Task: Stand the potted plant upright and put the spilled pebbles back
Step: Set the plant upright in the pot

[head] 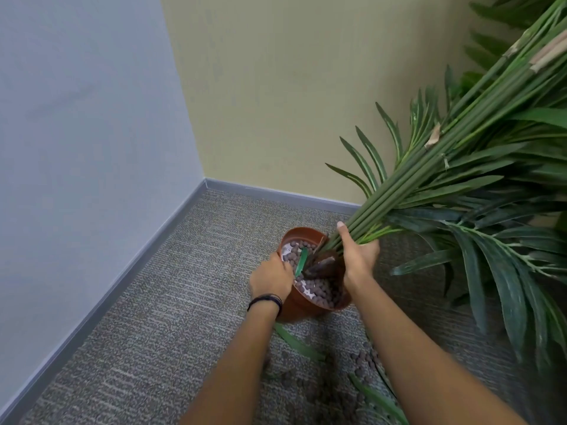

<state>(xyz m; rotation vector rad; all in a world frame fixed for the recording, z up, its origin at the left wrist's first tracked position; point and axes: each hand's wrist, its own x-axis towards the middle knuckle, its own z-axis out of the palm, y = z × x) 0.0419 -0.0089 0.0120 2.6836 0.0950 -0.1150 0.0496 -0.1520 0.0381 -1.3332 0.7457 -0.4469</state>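
A terracotta pot (296, 308) stands on the carpet near the room's corner, tilted toward me, with brown pebbles (322, 292) inside it. Its green stems (435, 154) lean up and to the right, with long leaves spreading right. My right hand (359, 259) grips the bundle of stems just above the pot. My left hand (271, 279) holds the pot's near-left rim, fingers reaching inside; a dark band is on that wrist. Spilled pebbles (363, 361) lie on the carpet in front of the pot, between my forearms.
A blue-grey wall (86, 133) is at the left and a beige wall (291, 96) is behind, meeting in a corner with a grey baseboard (129, 265). Loose green leaves (299, 343) lie on the grey carpet (168, 317) near the spilled pebbles.
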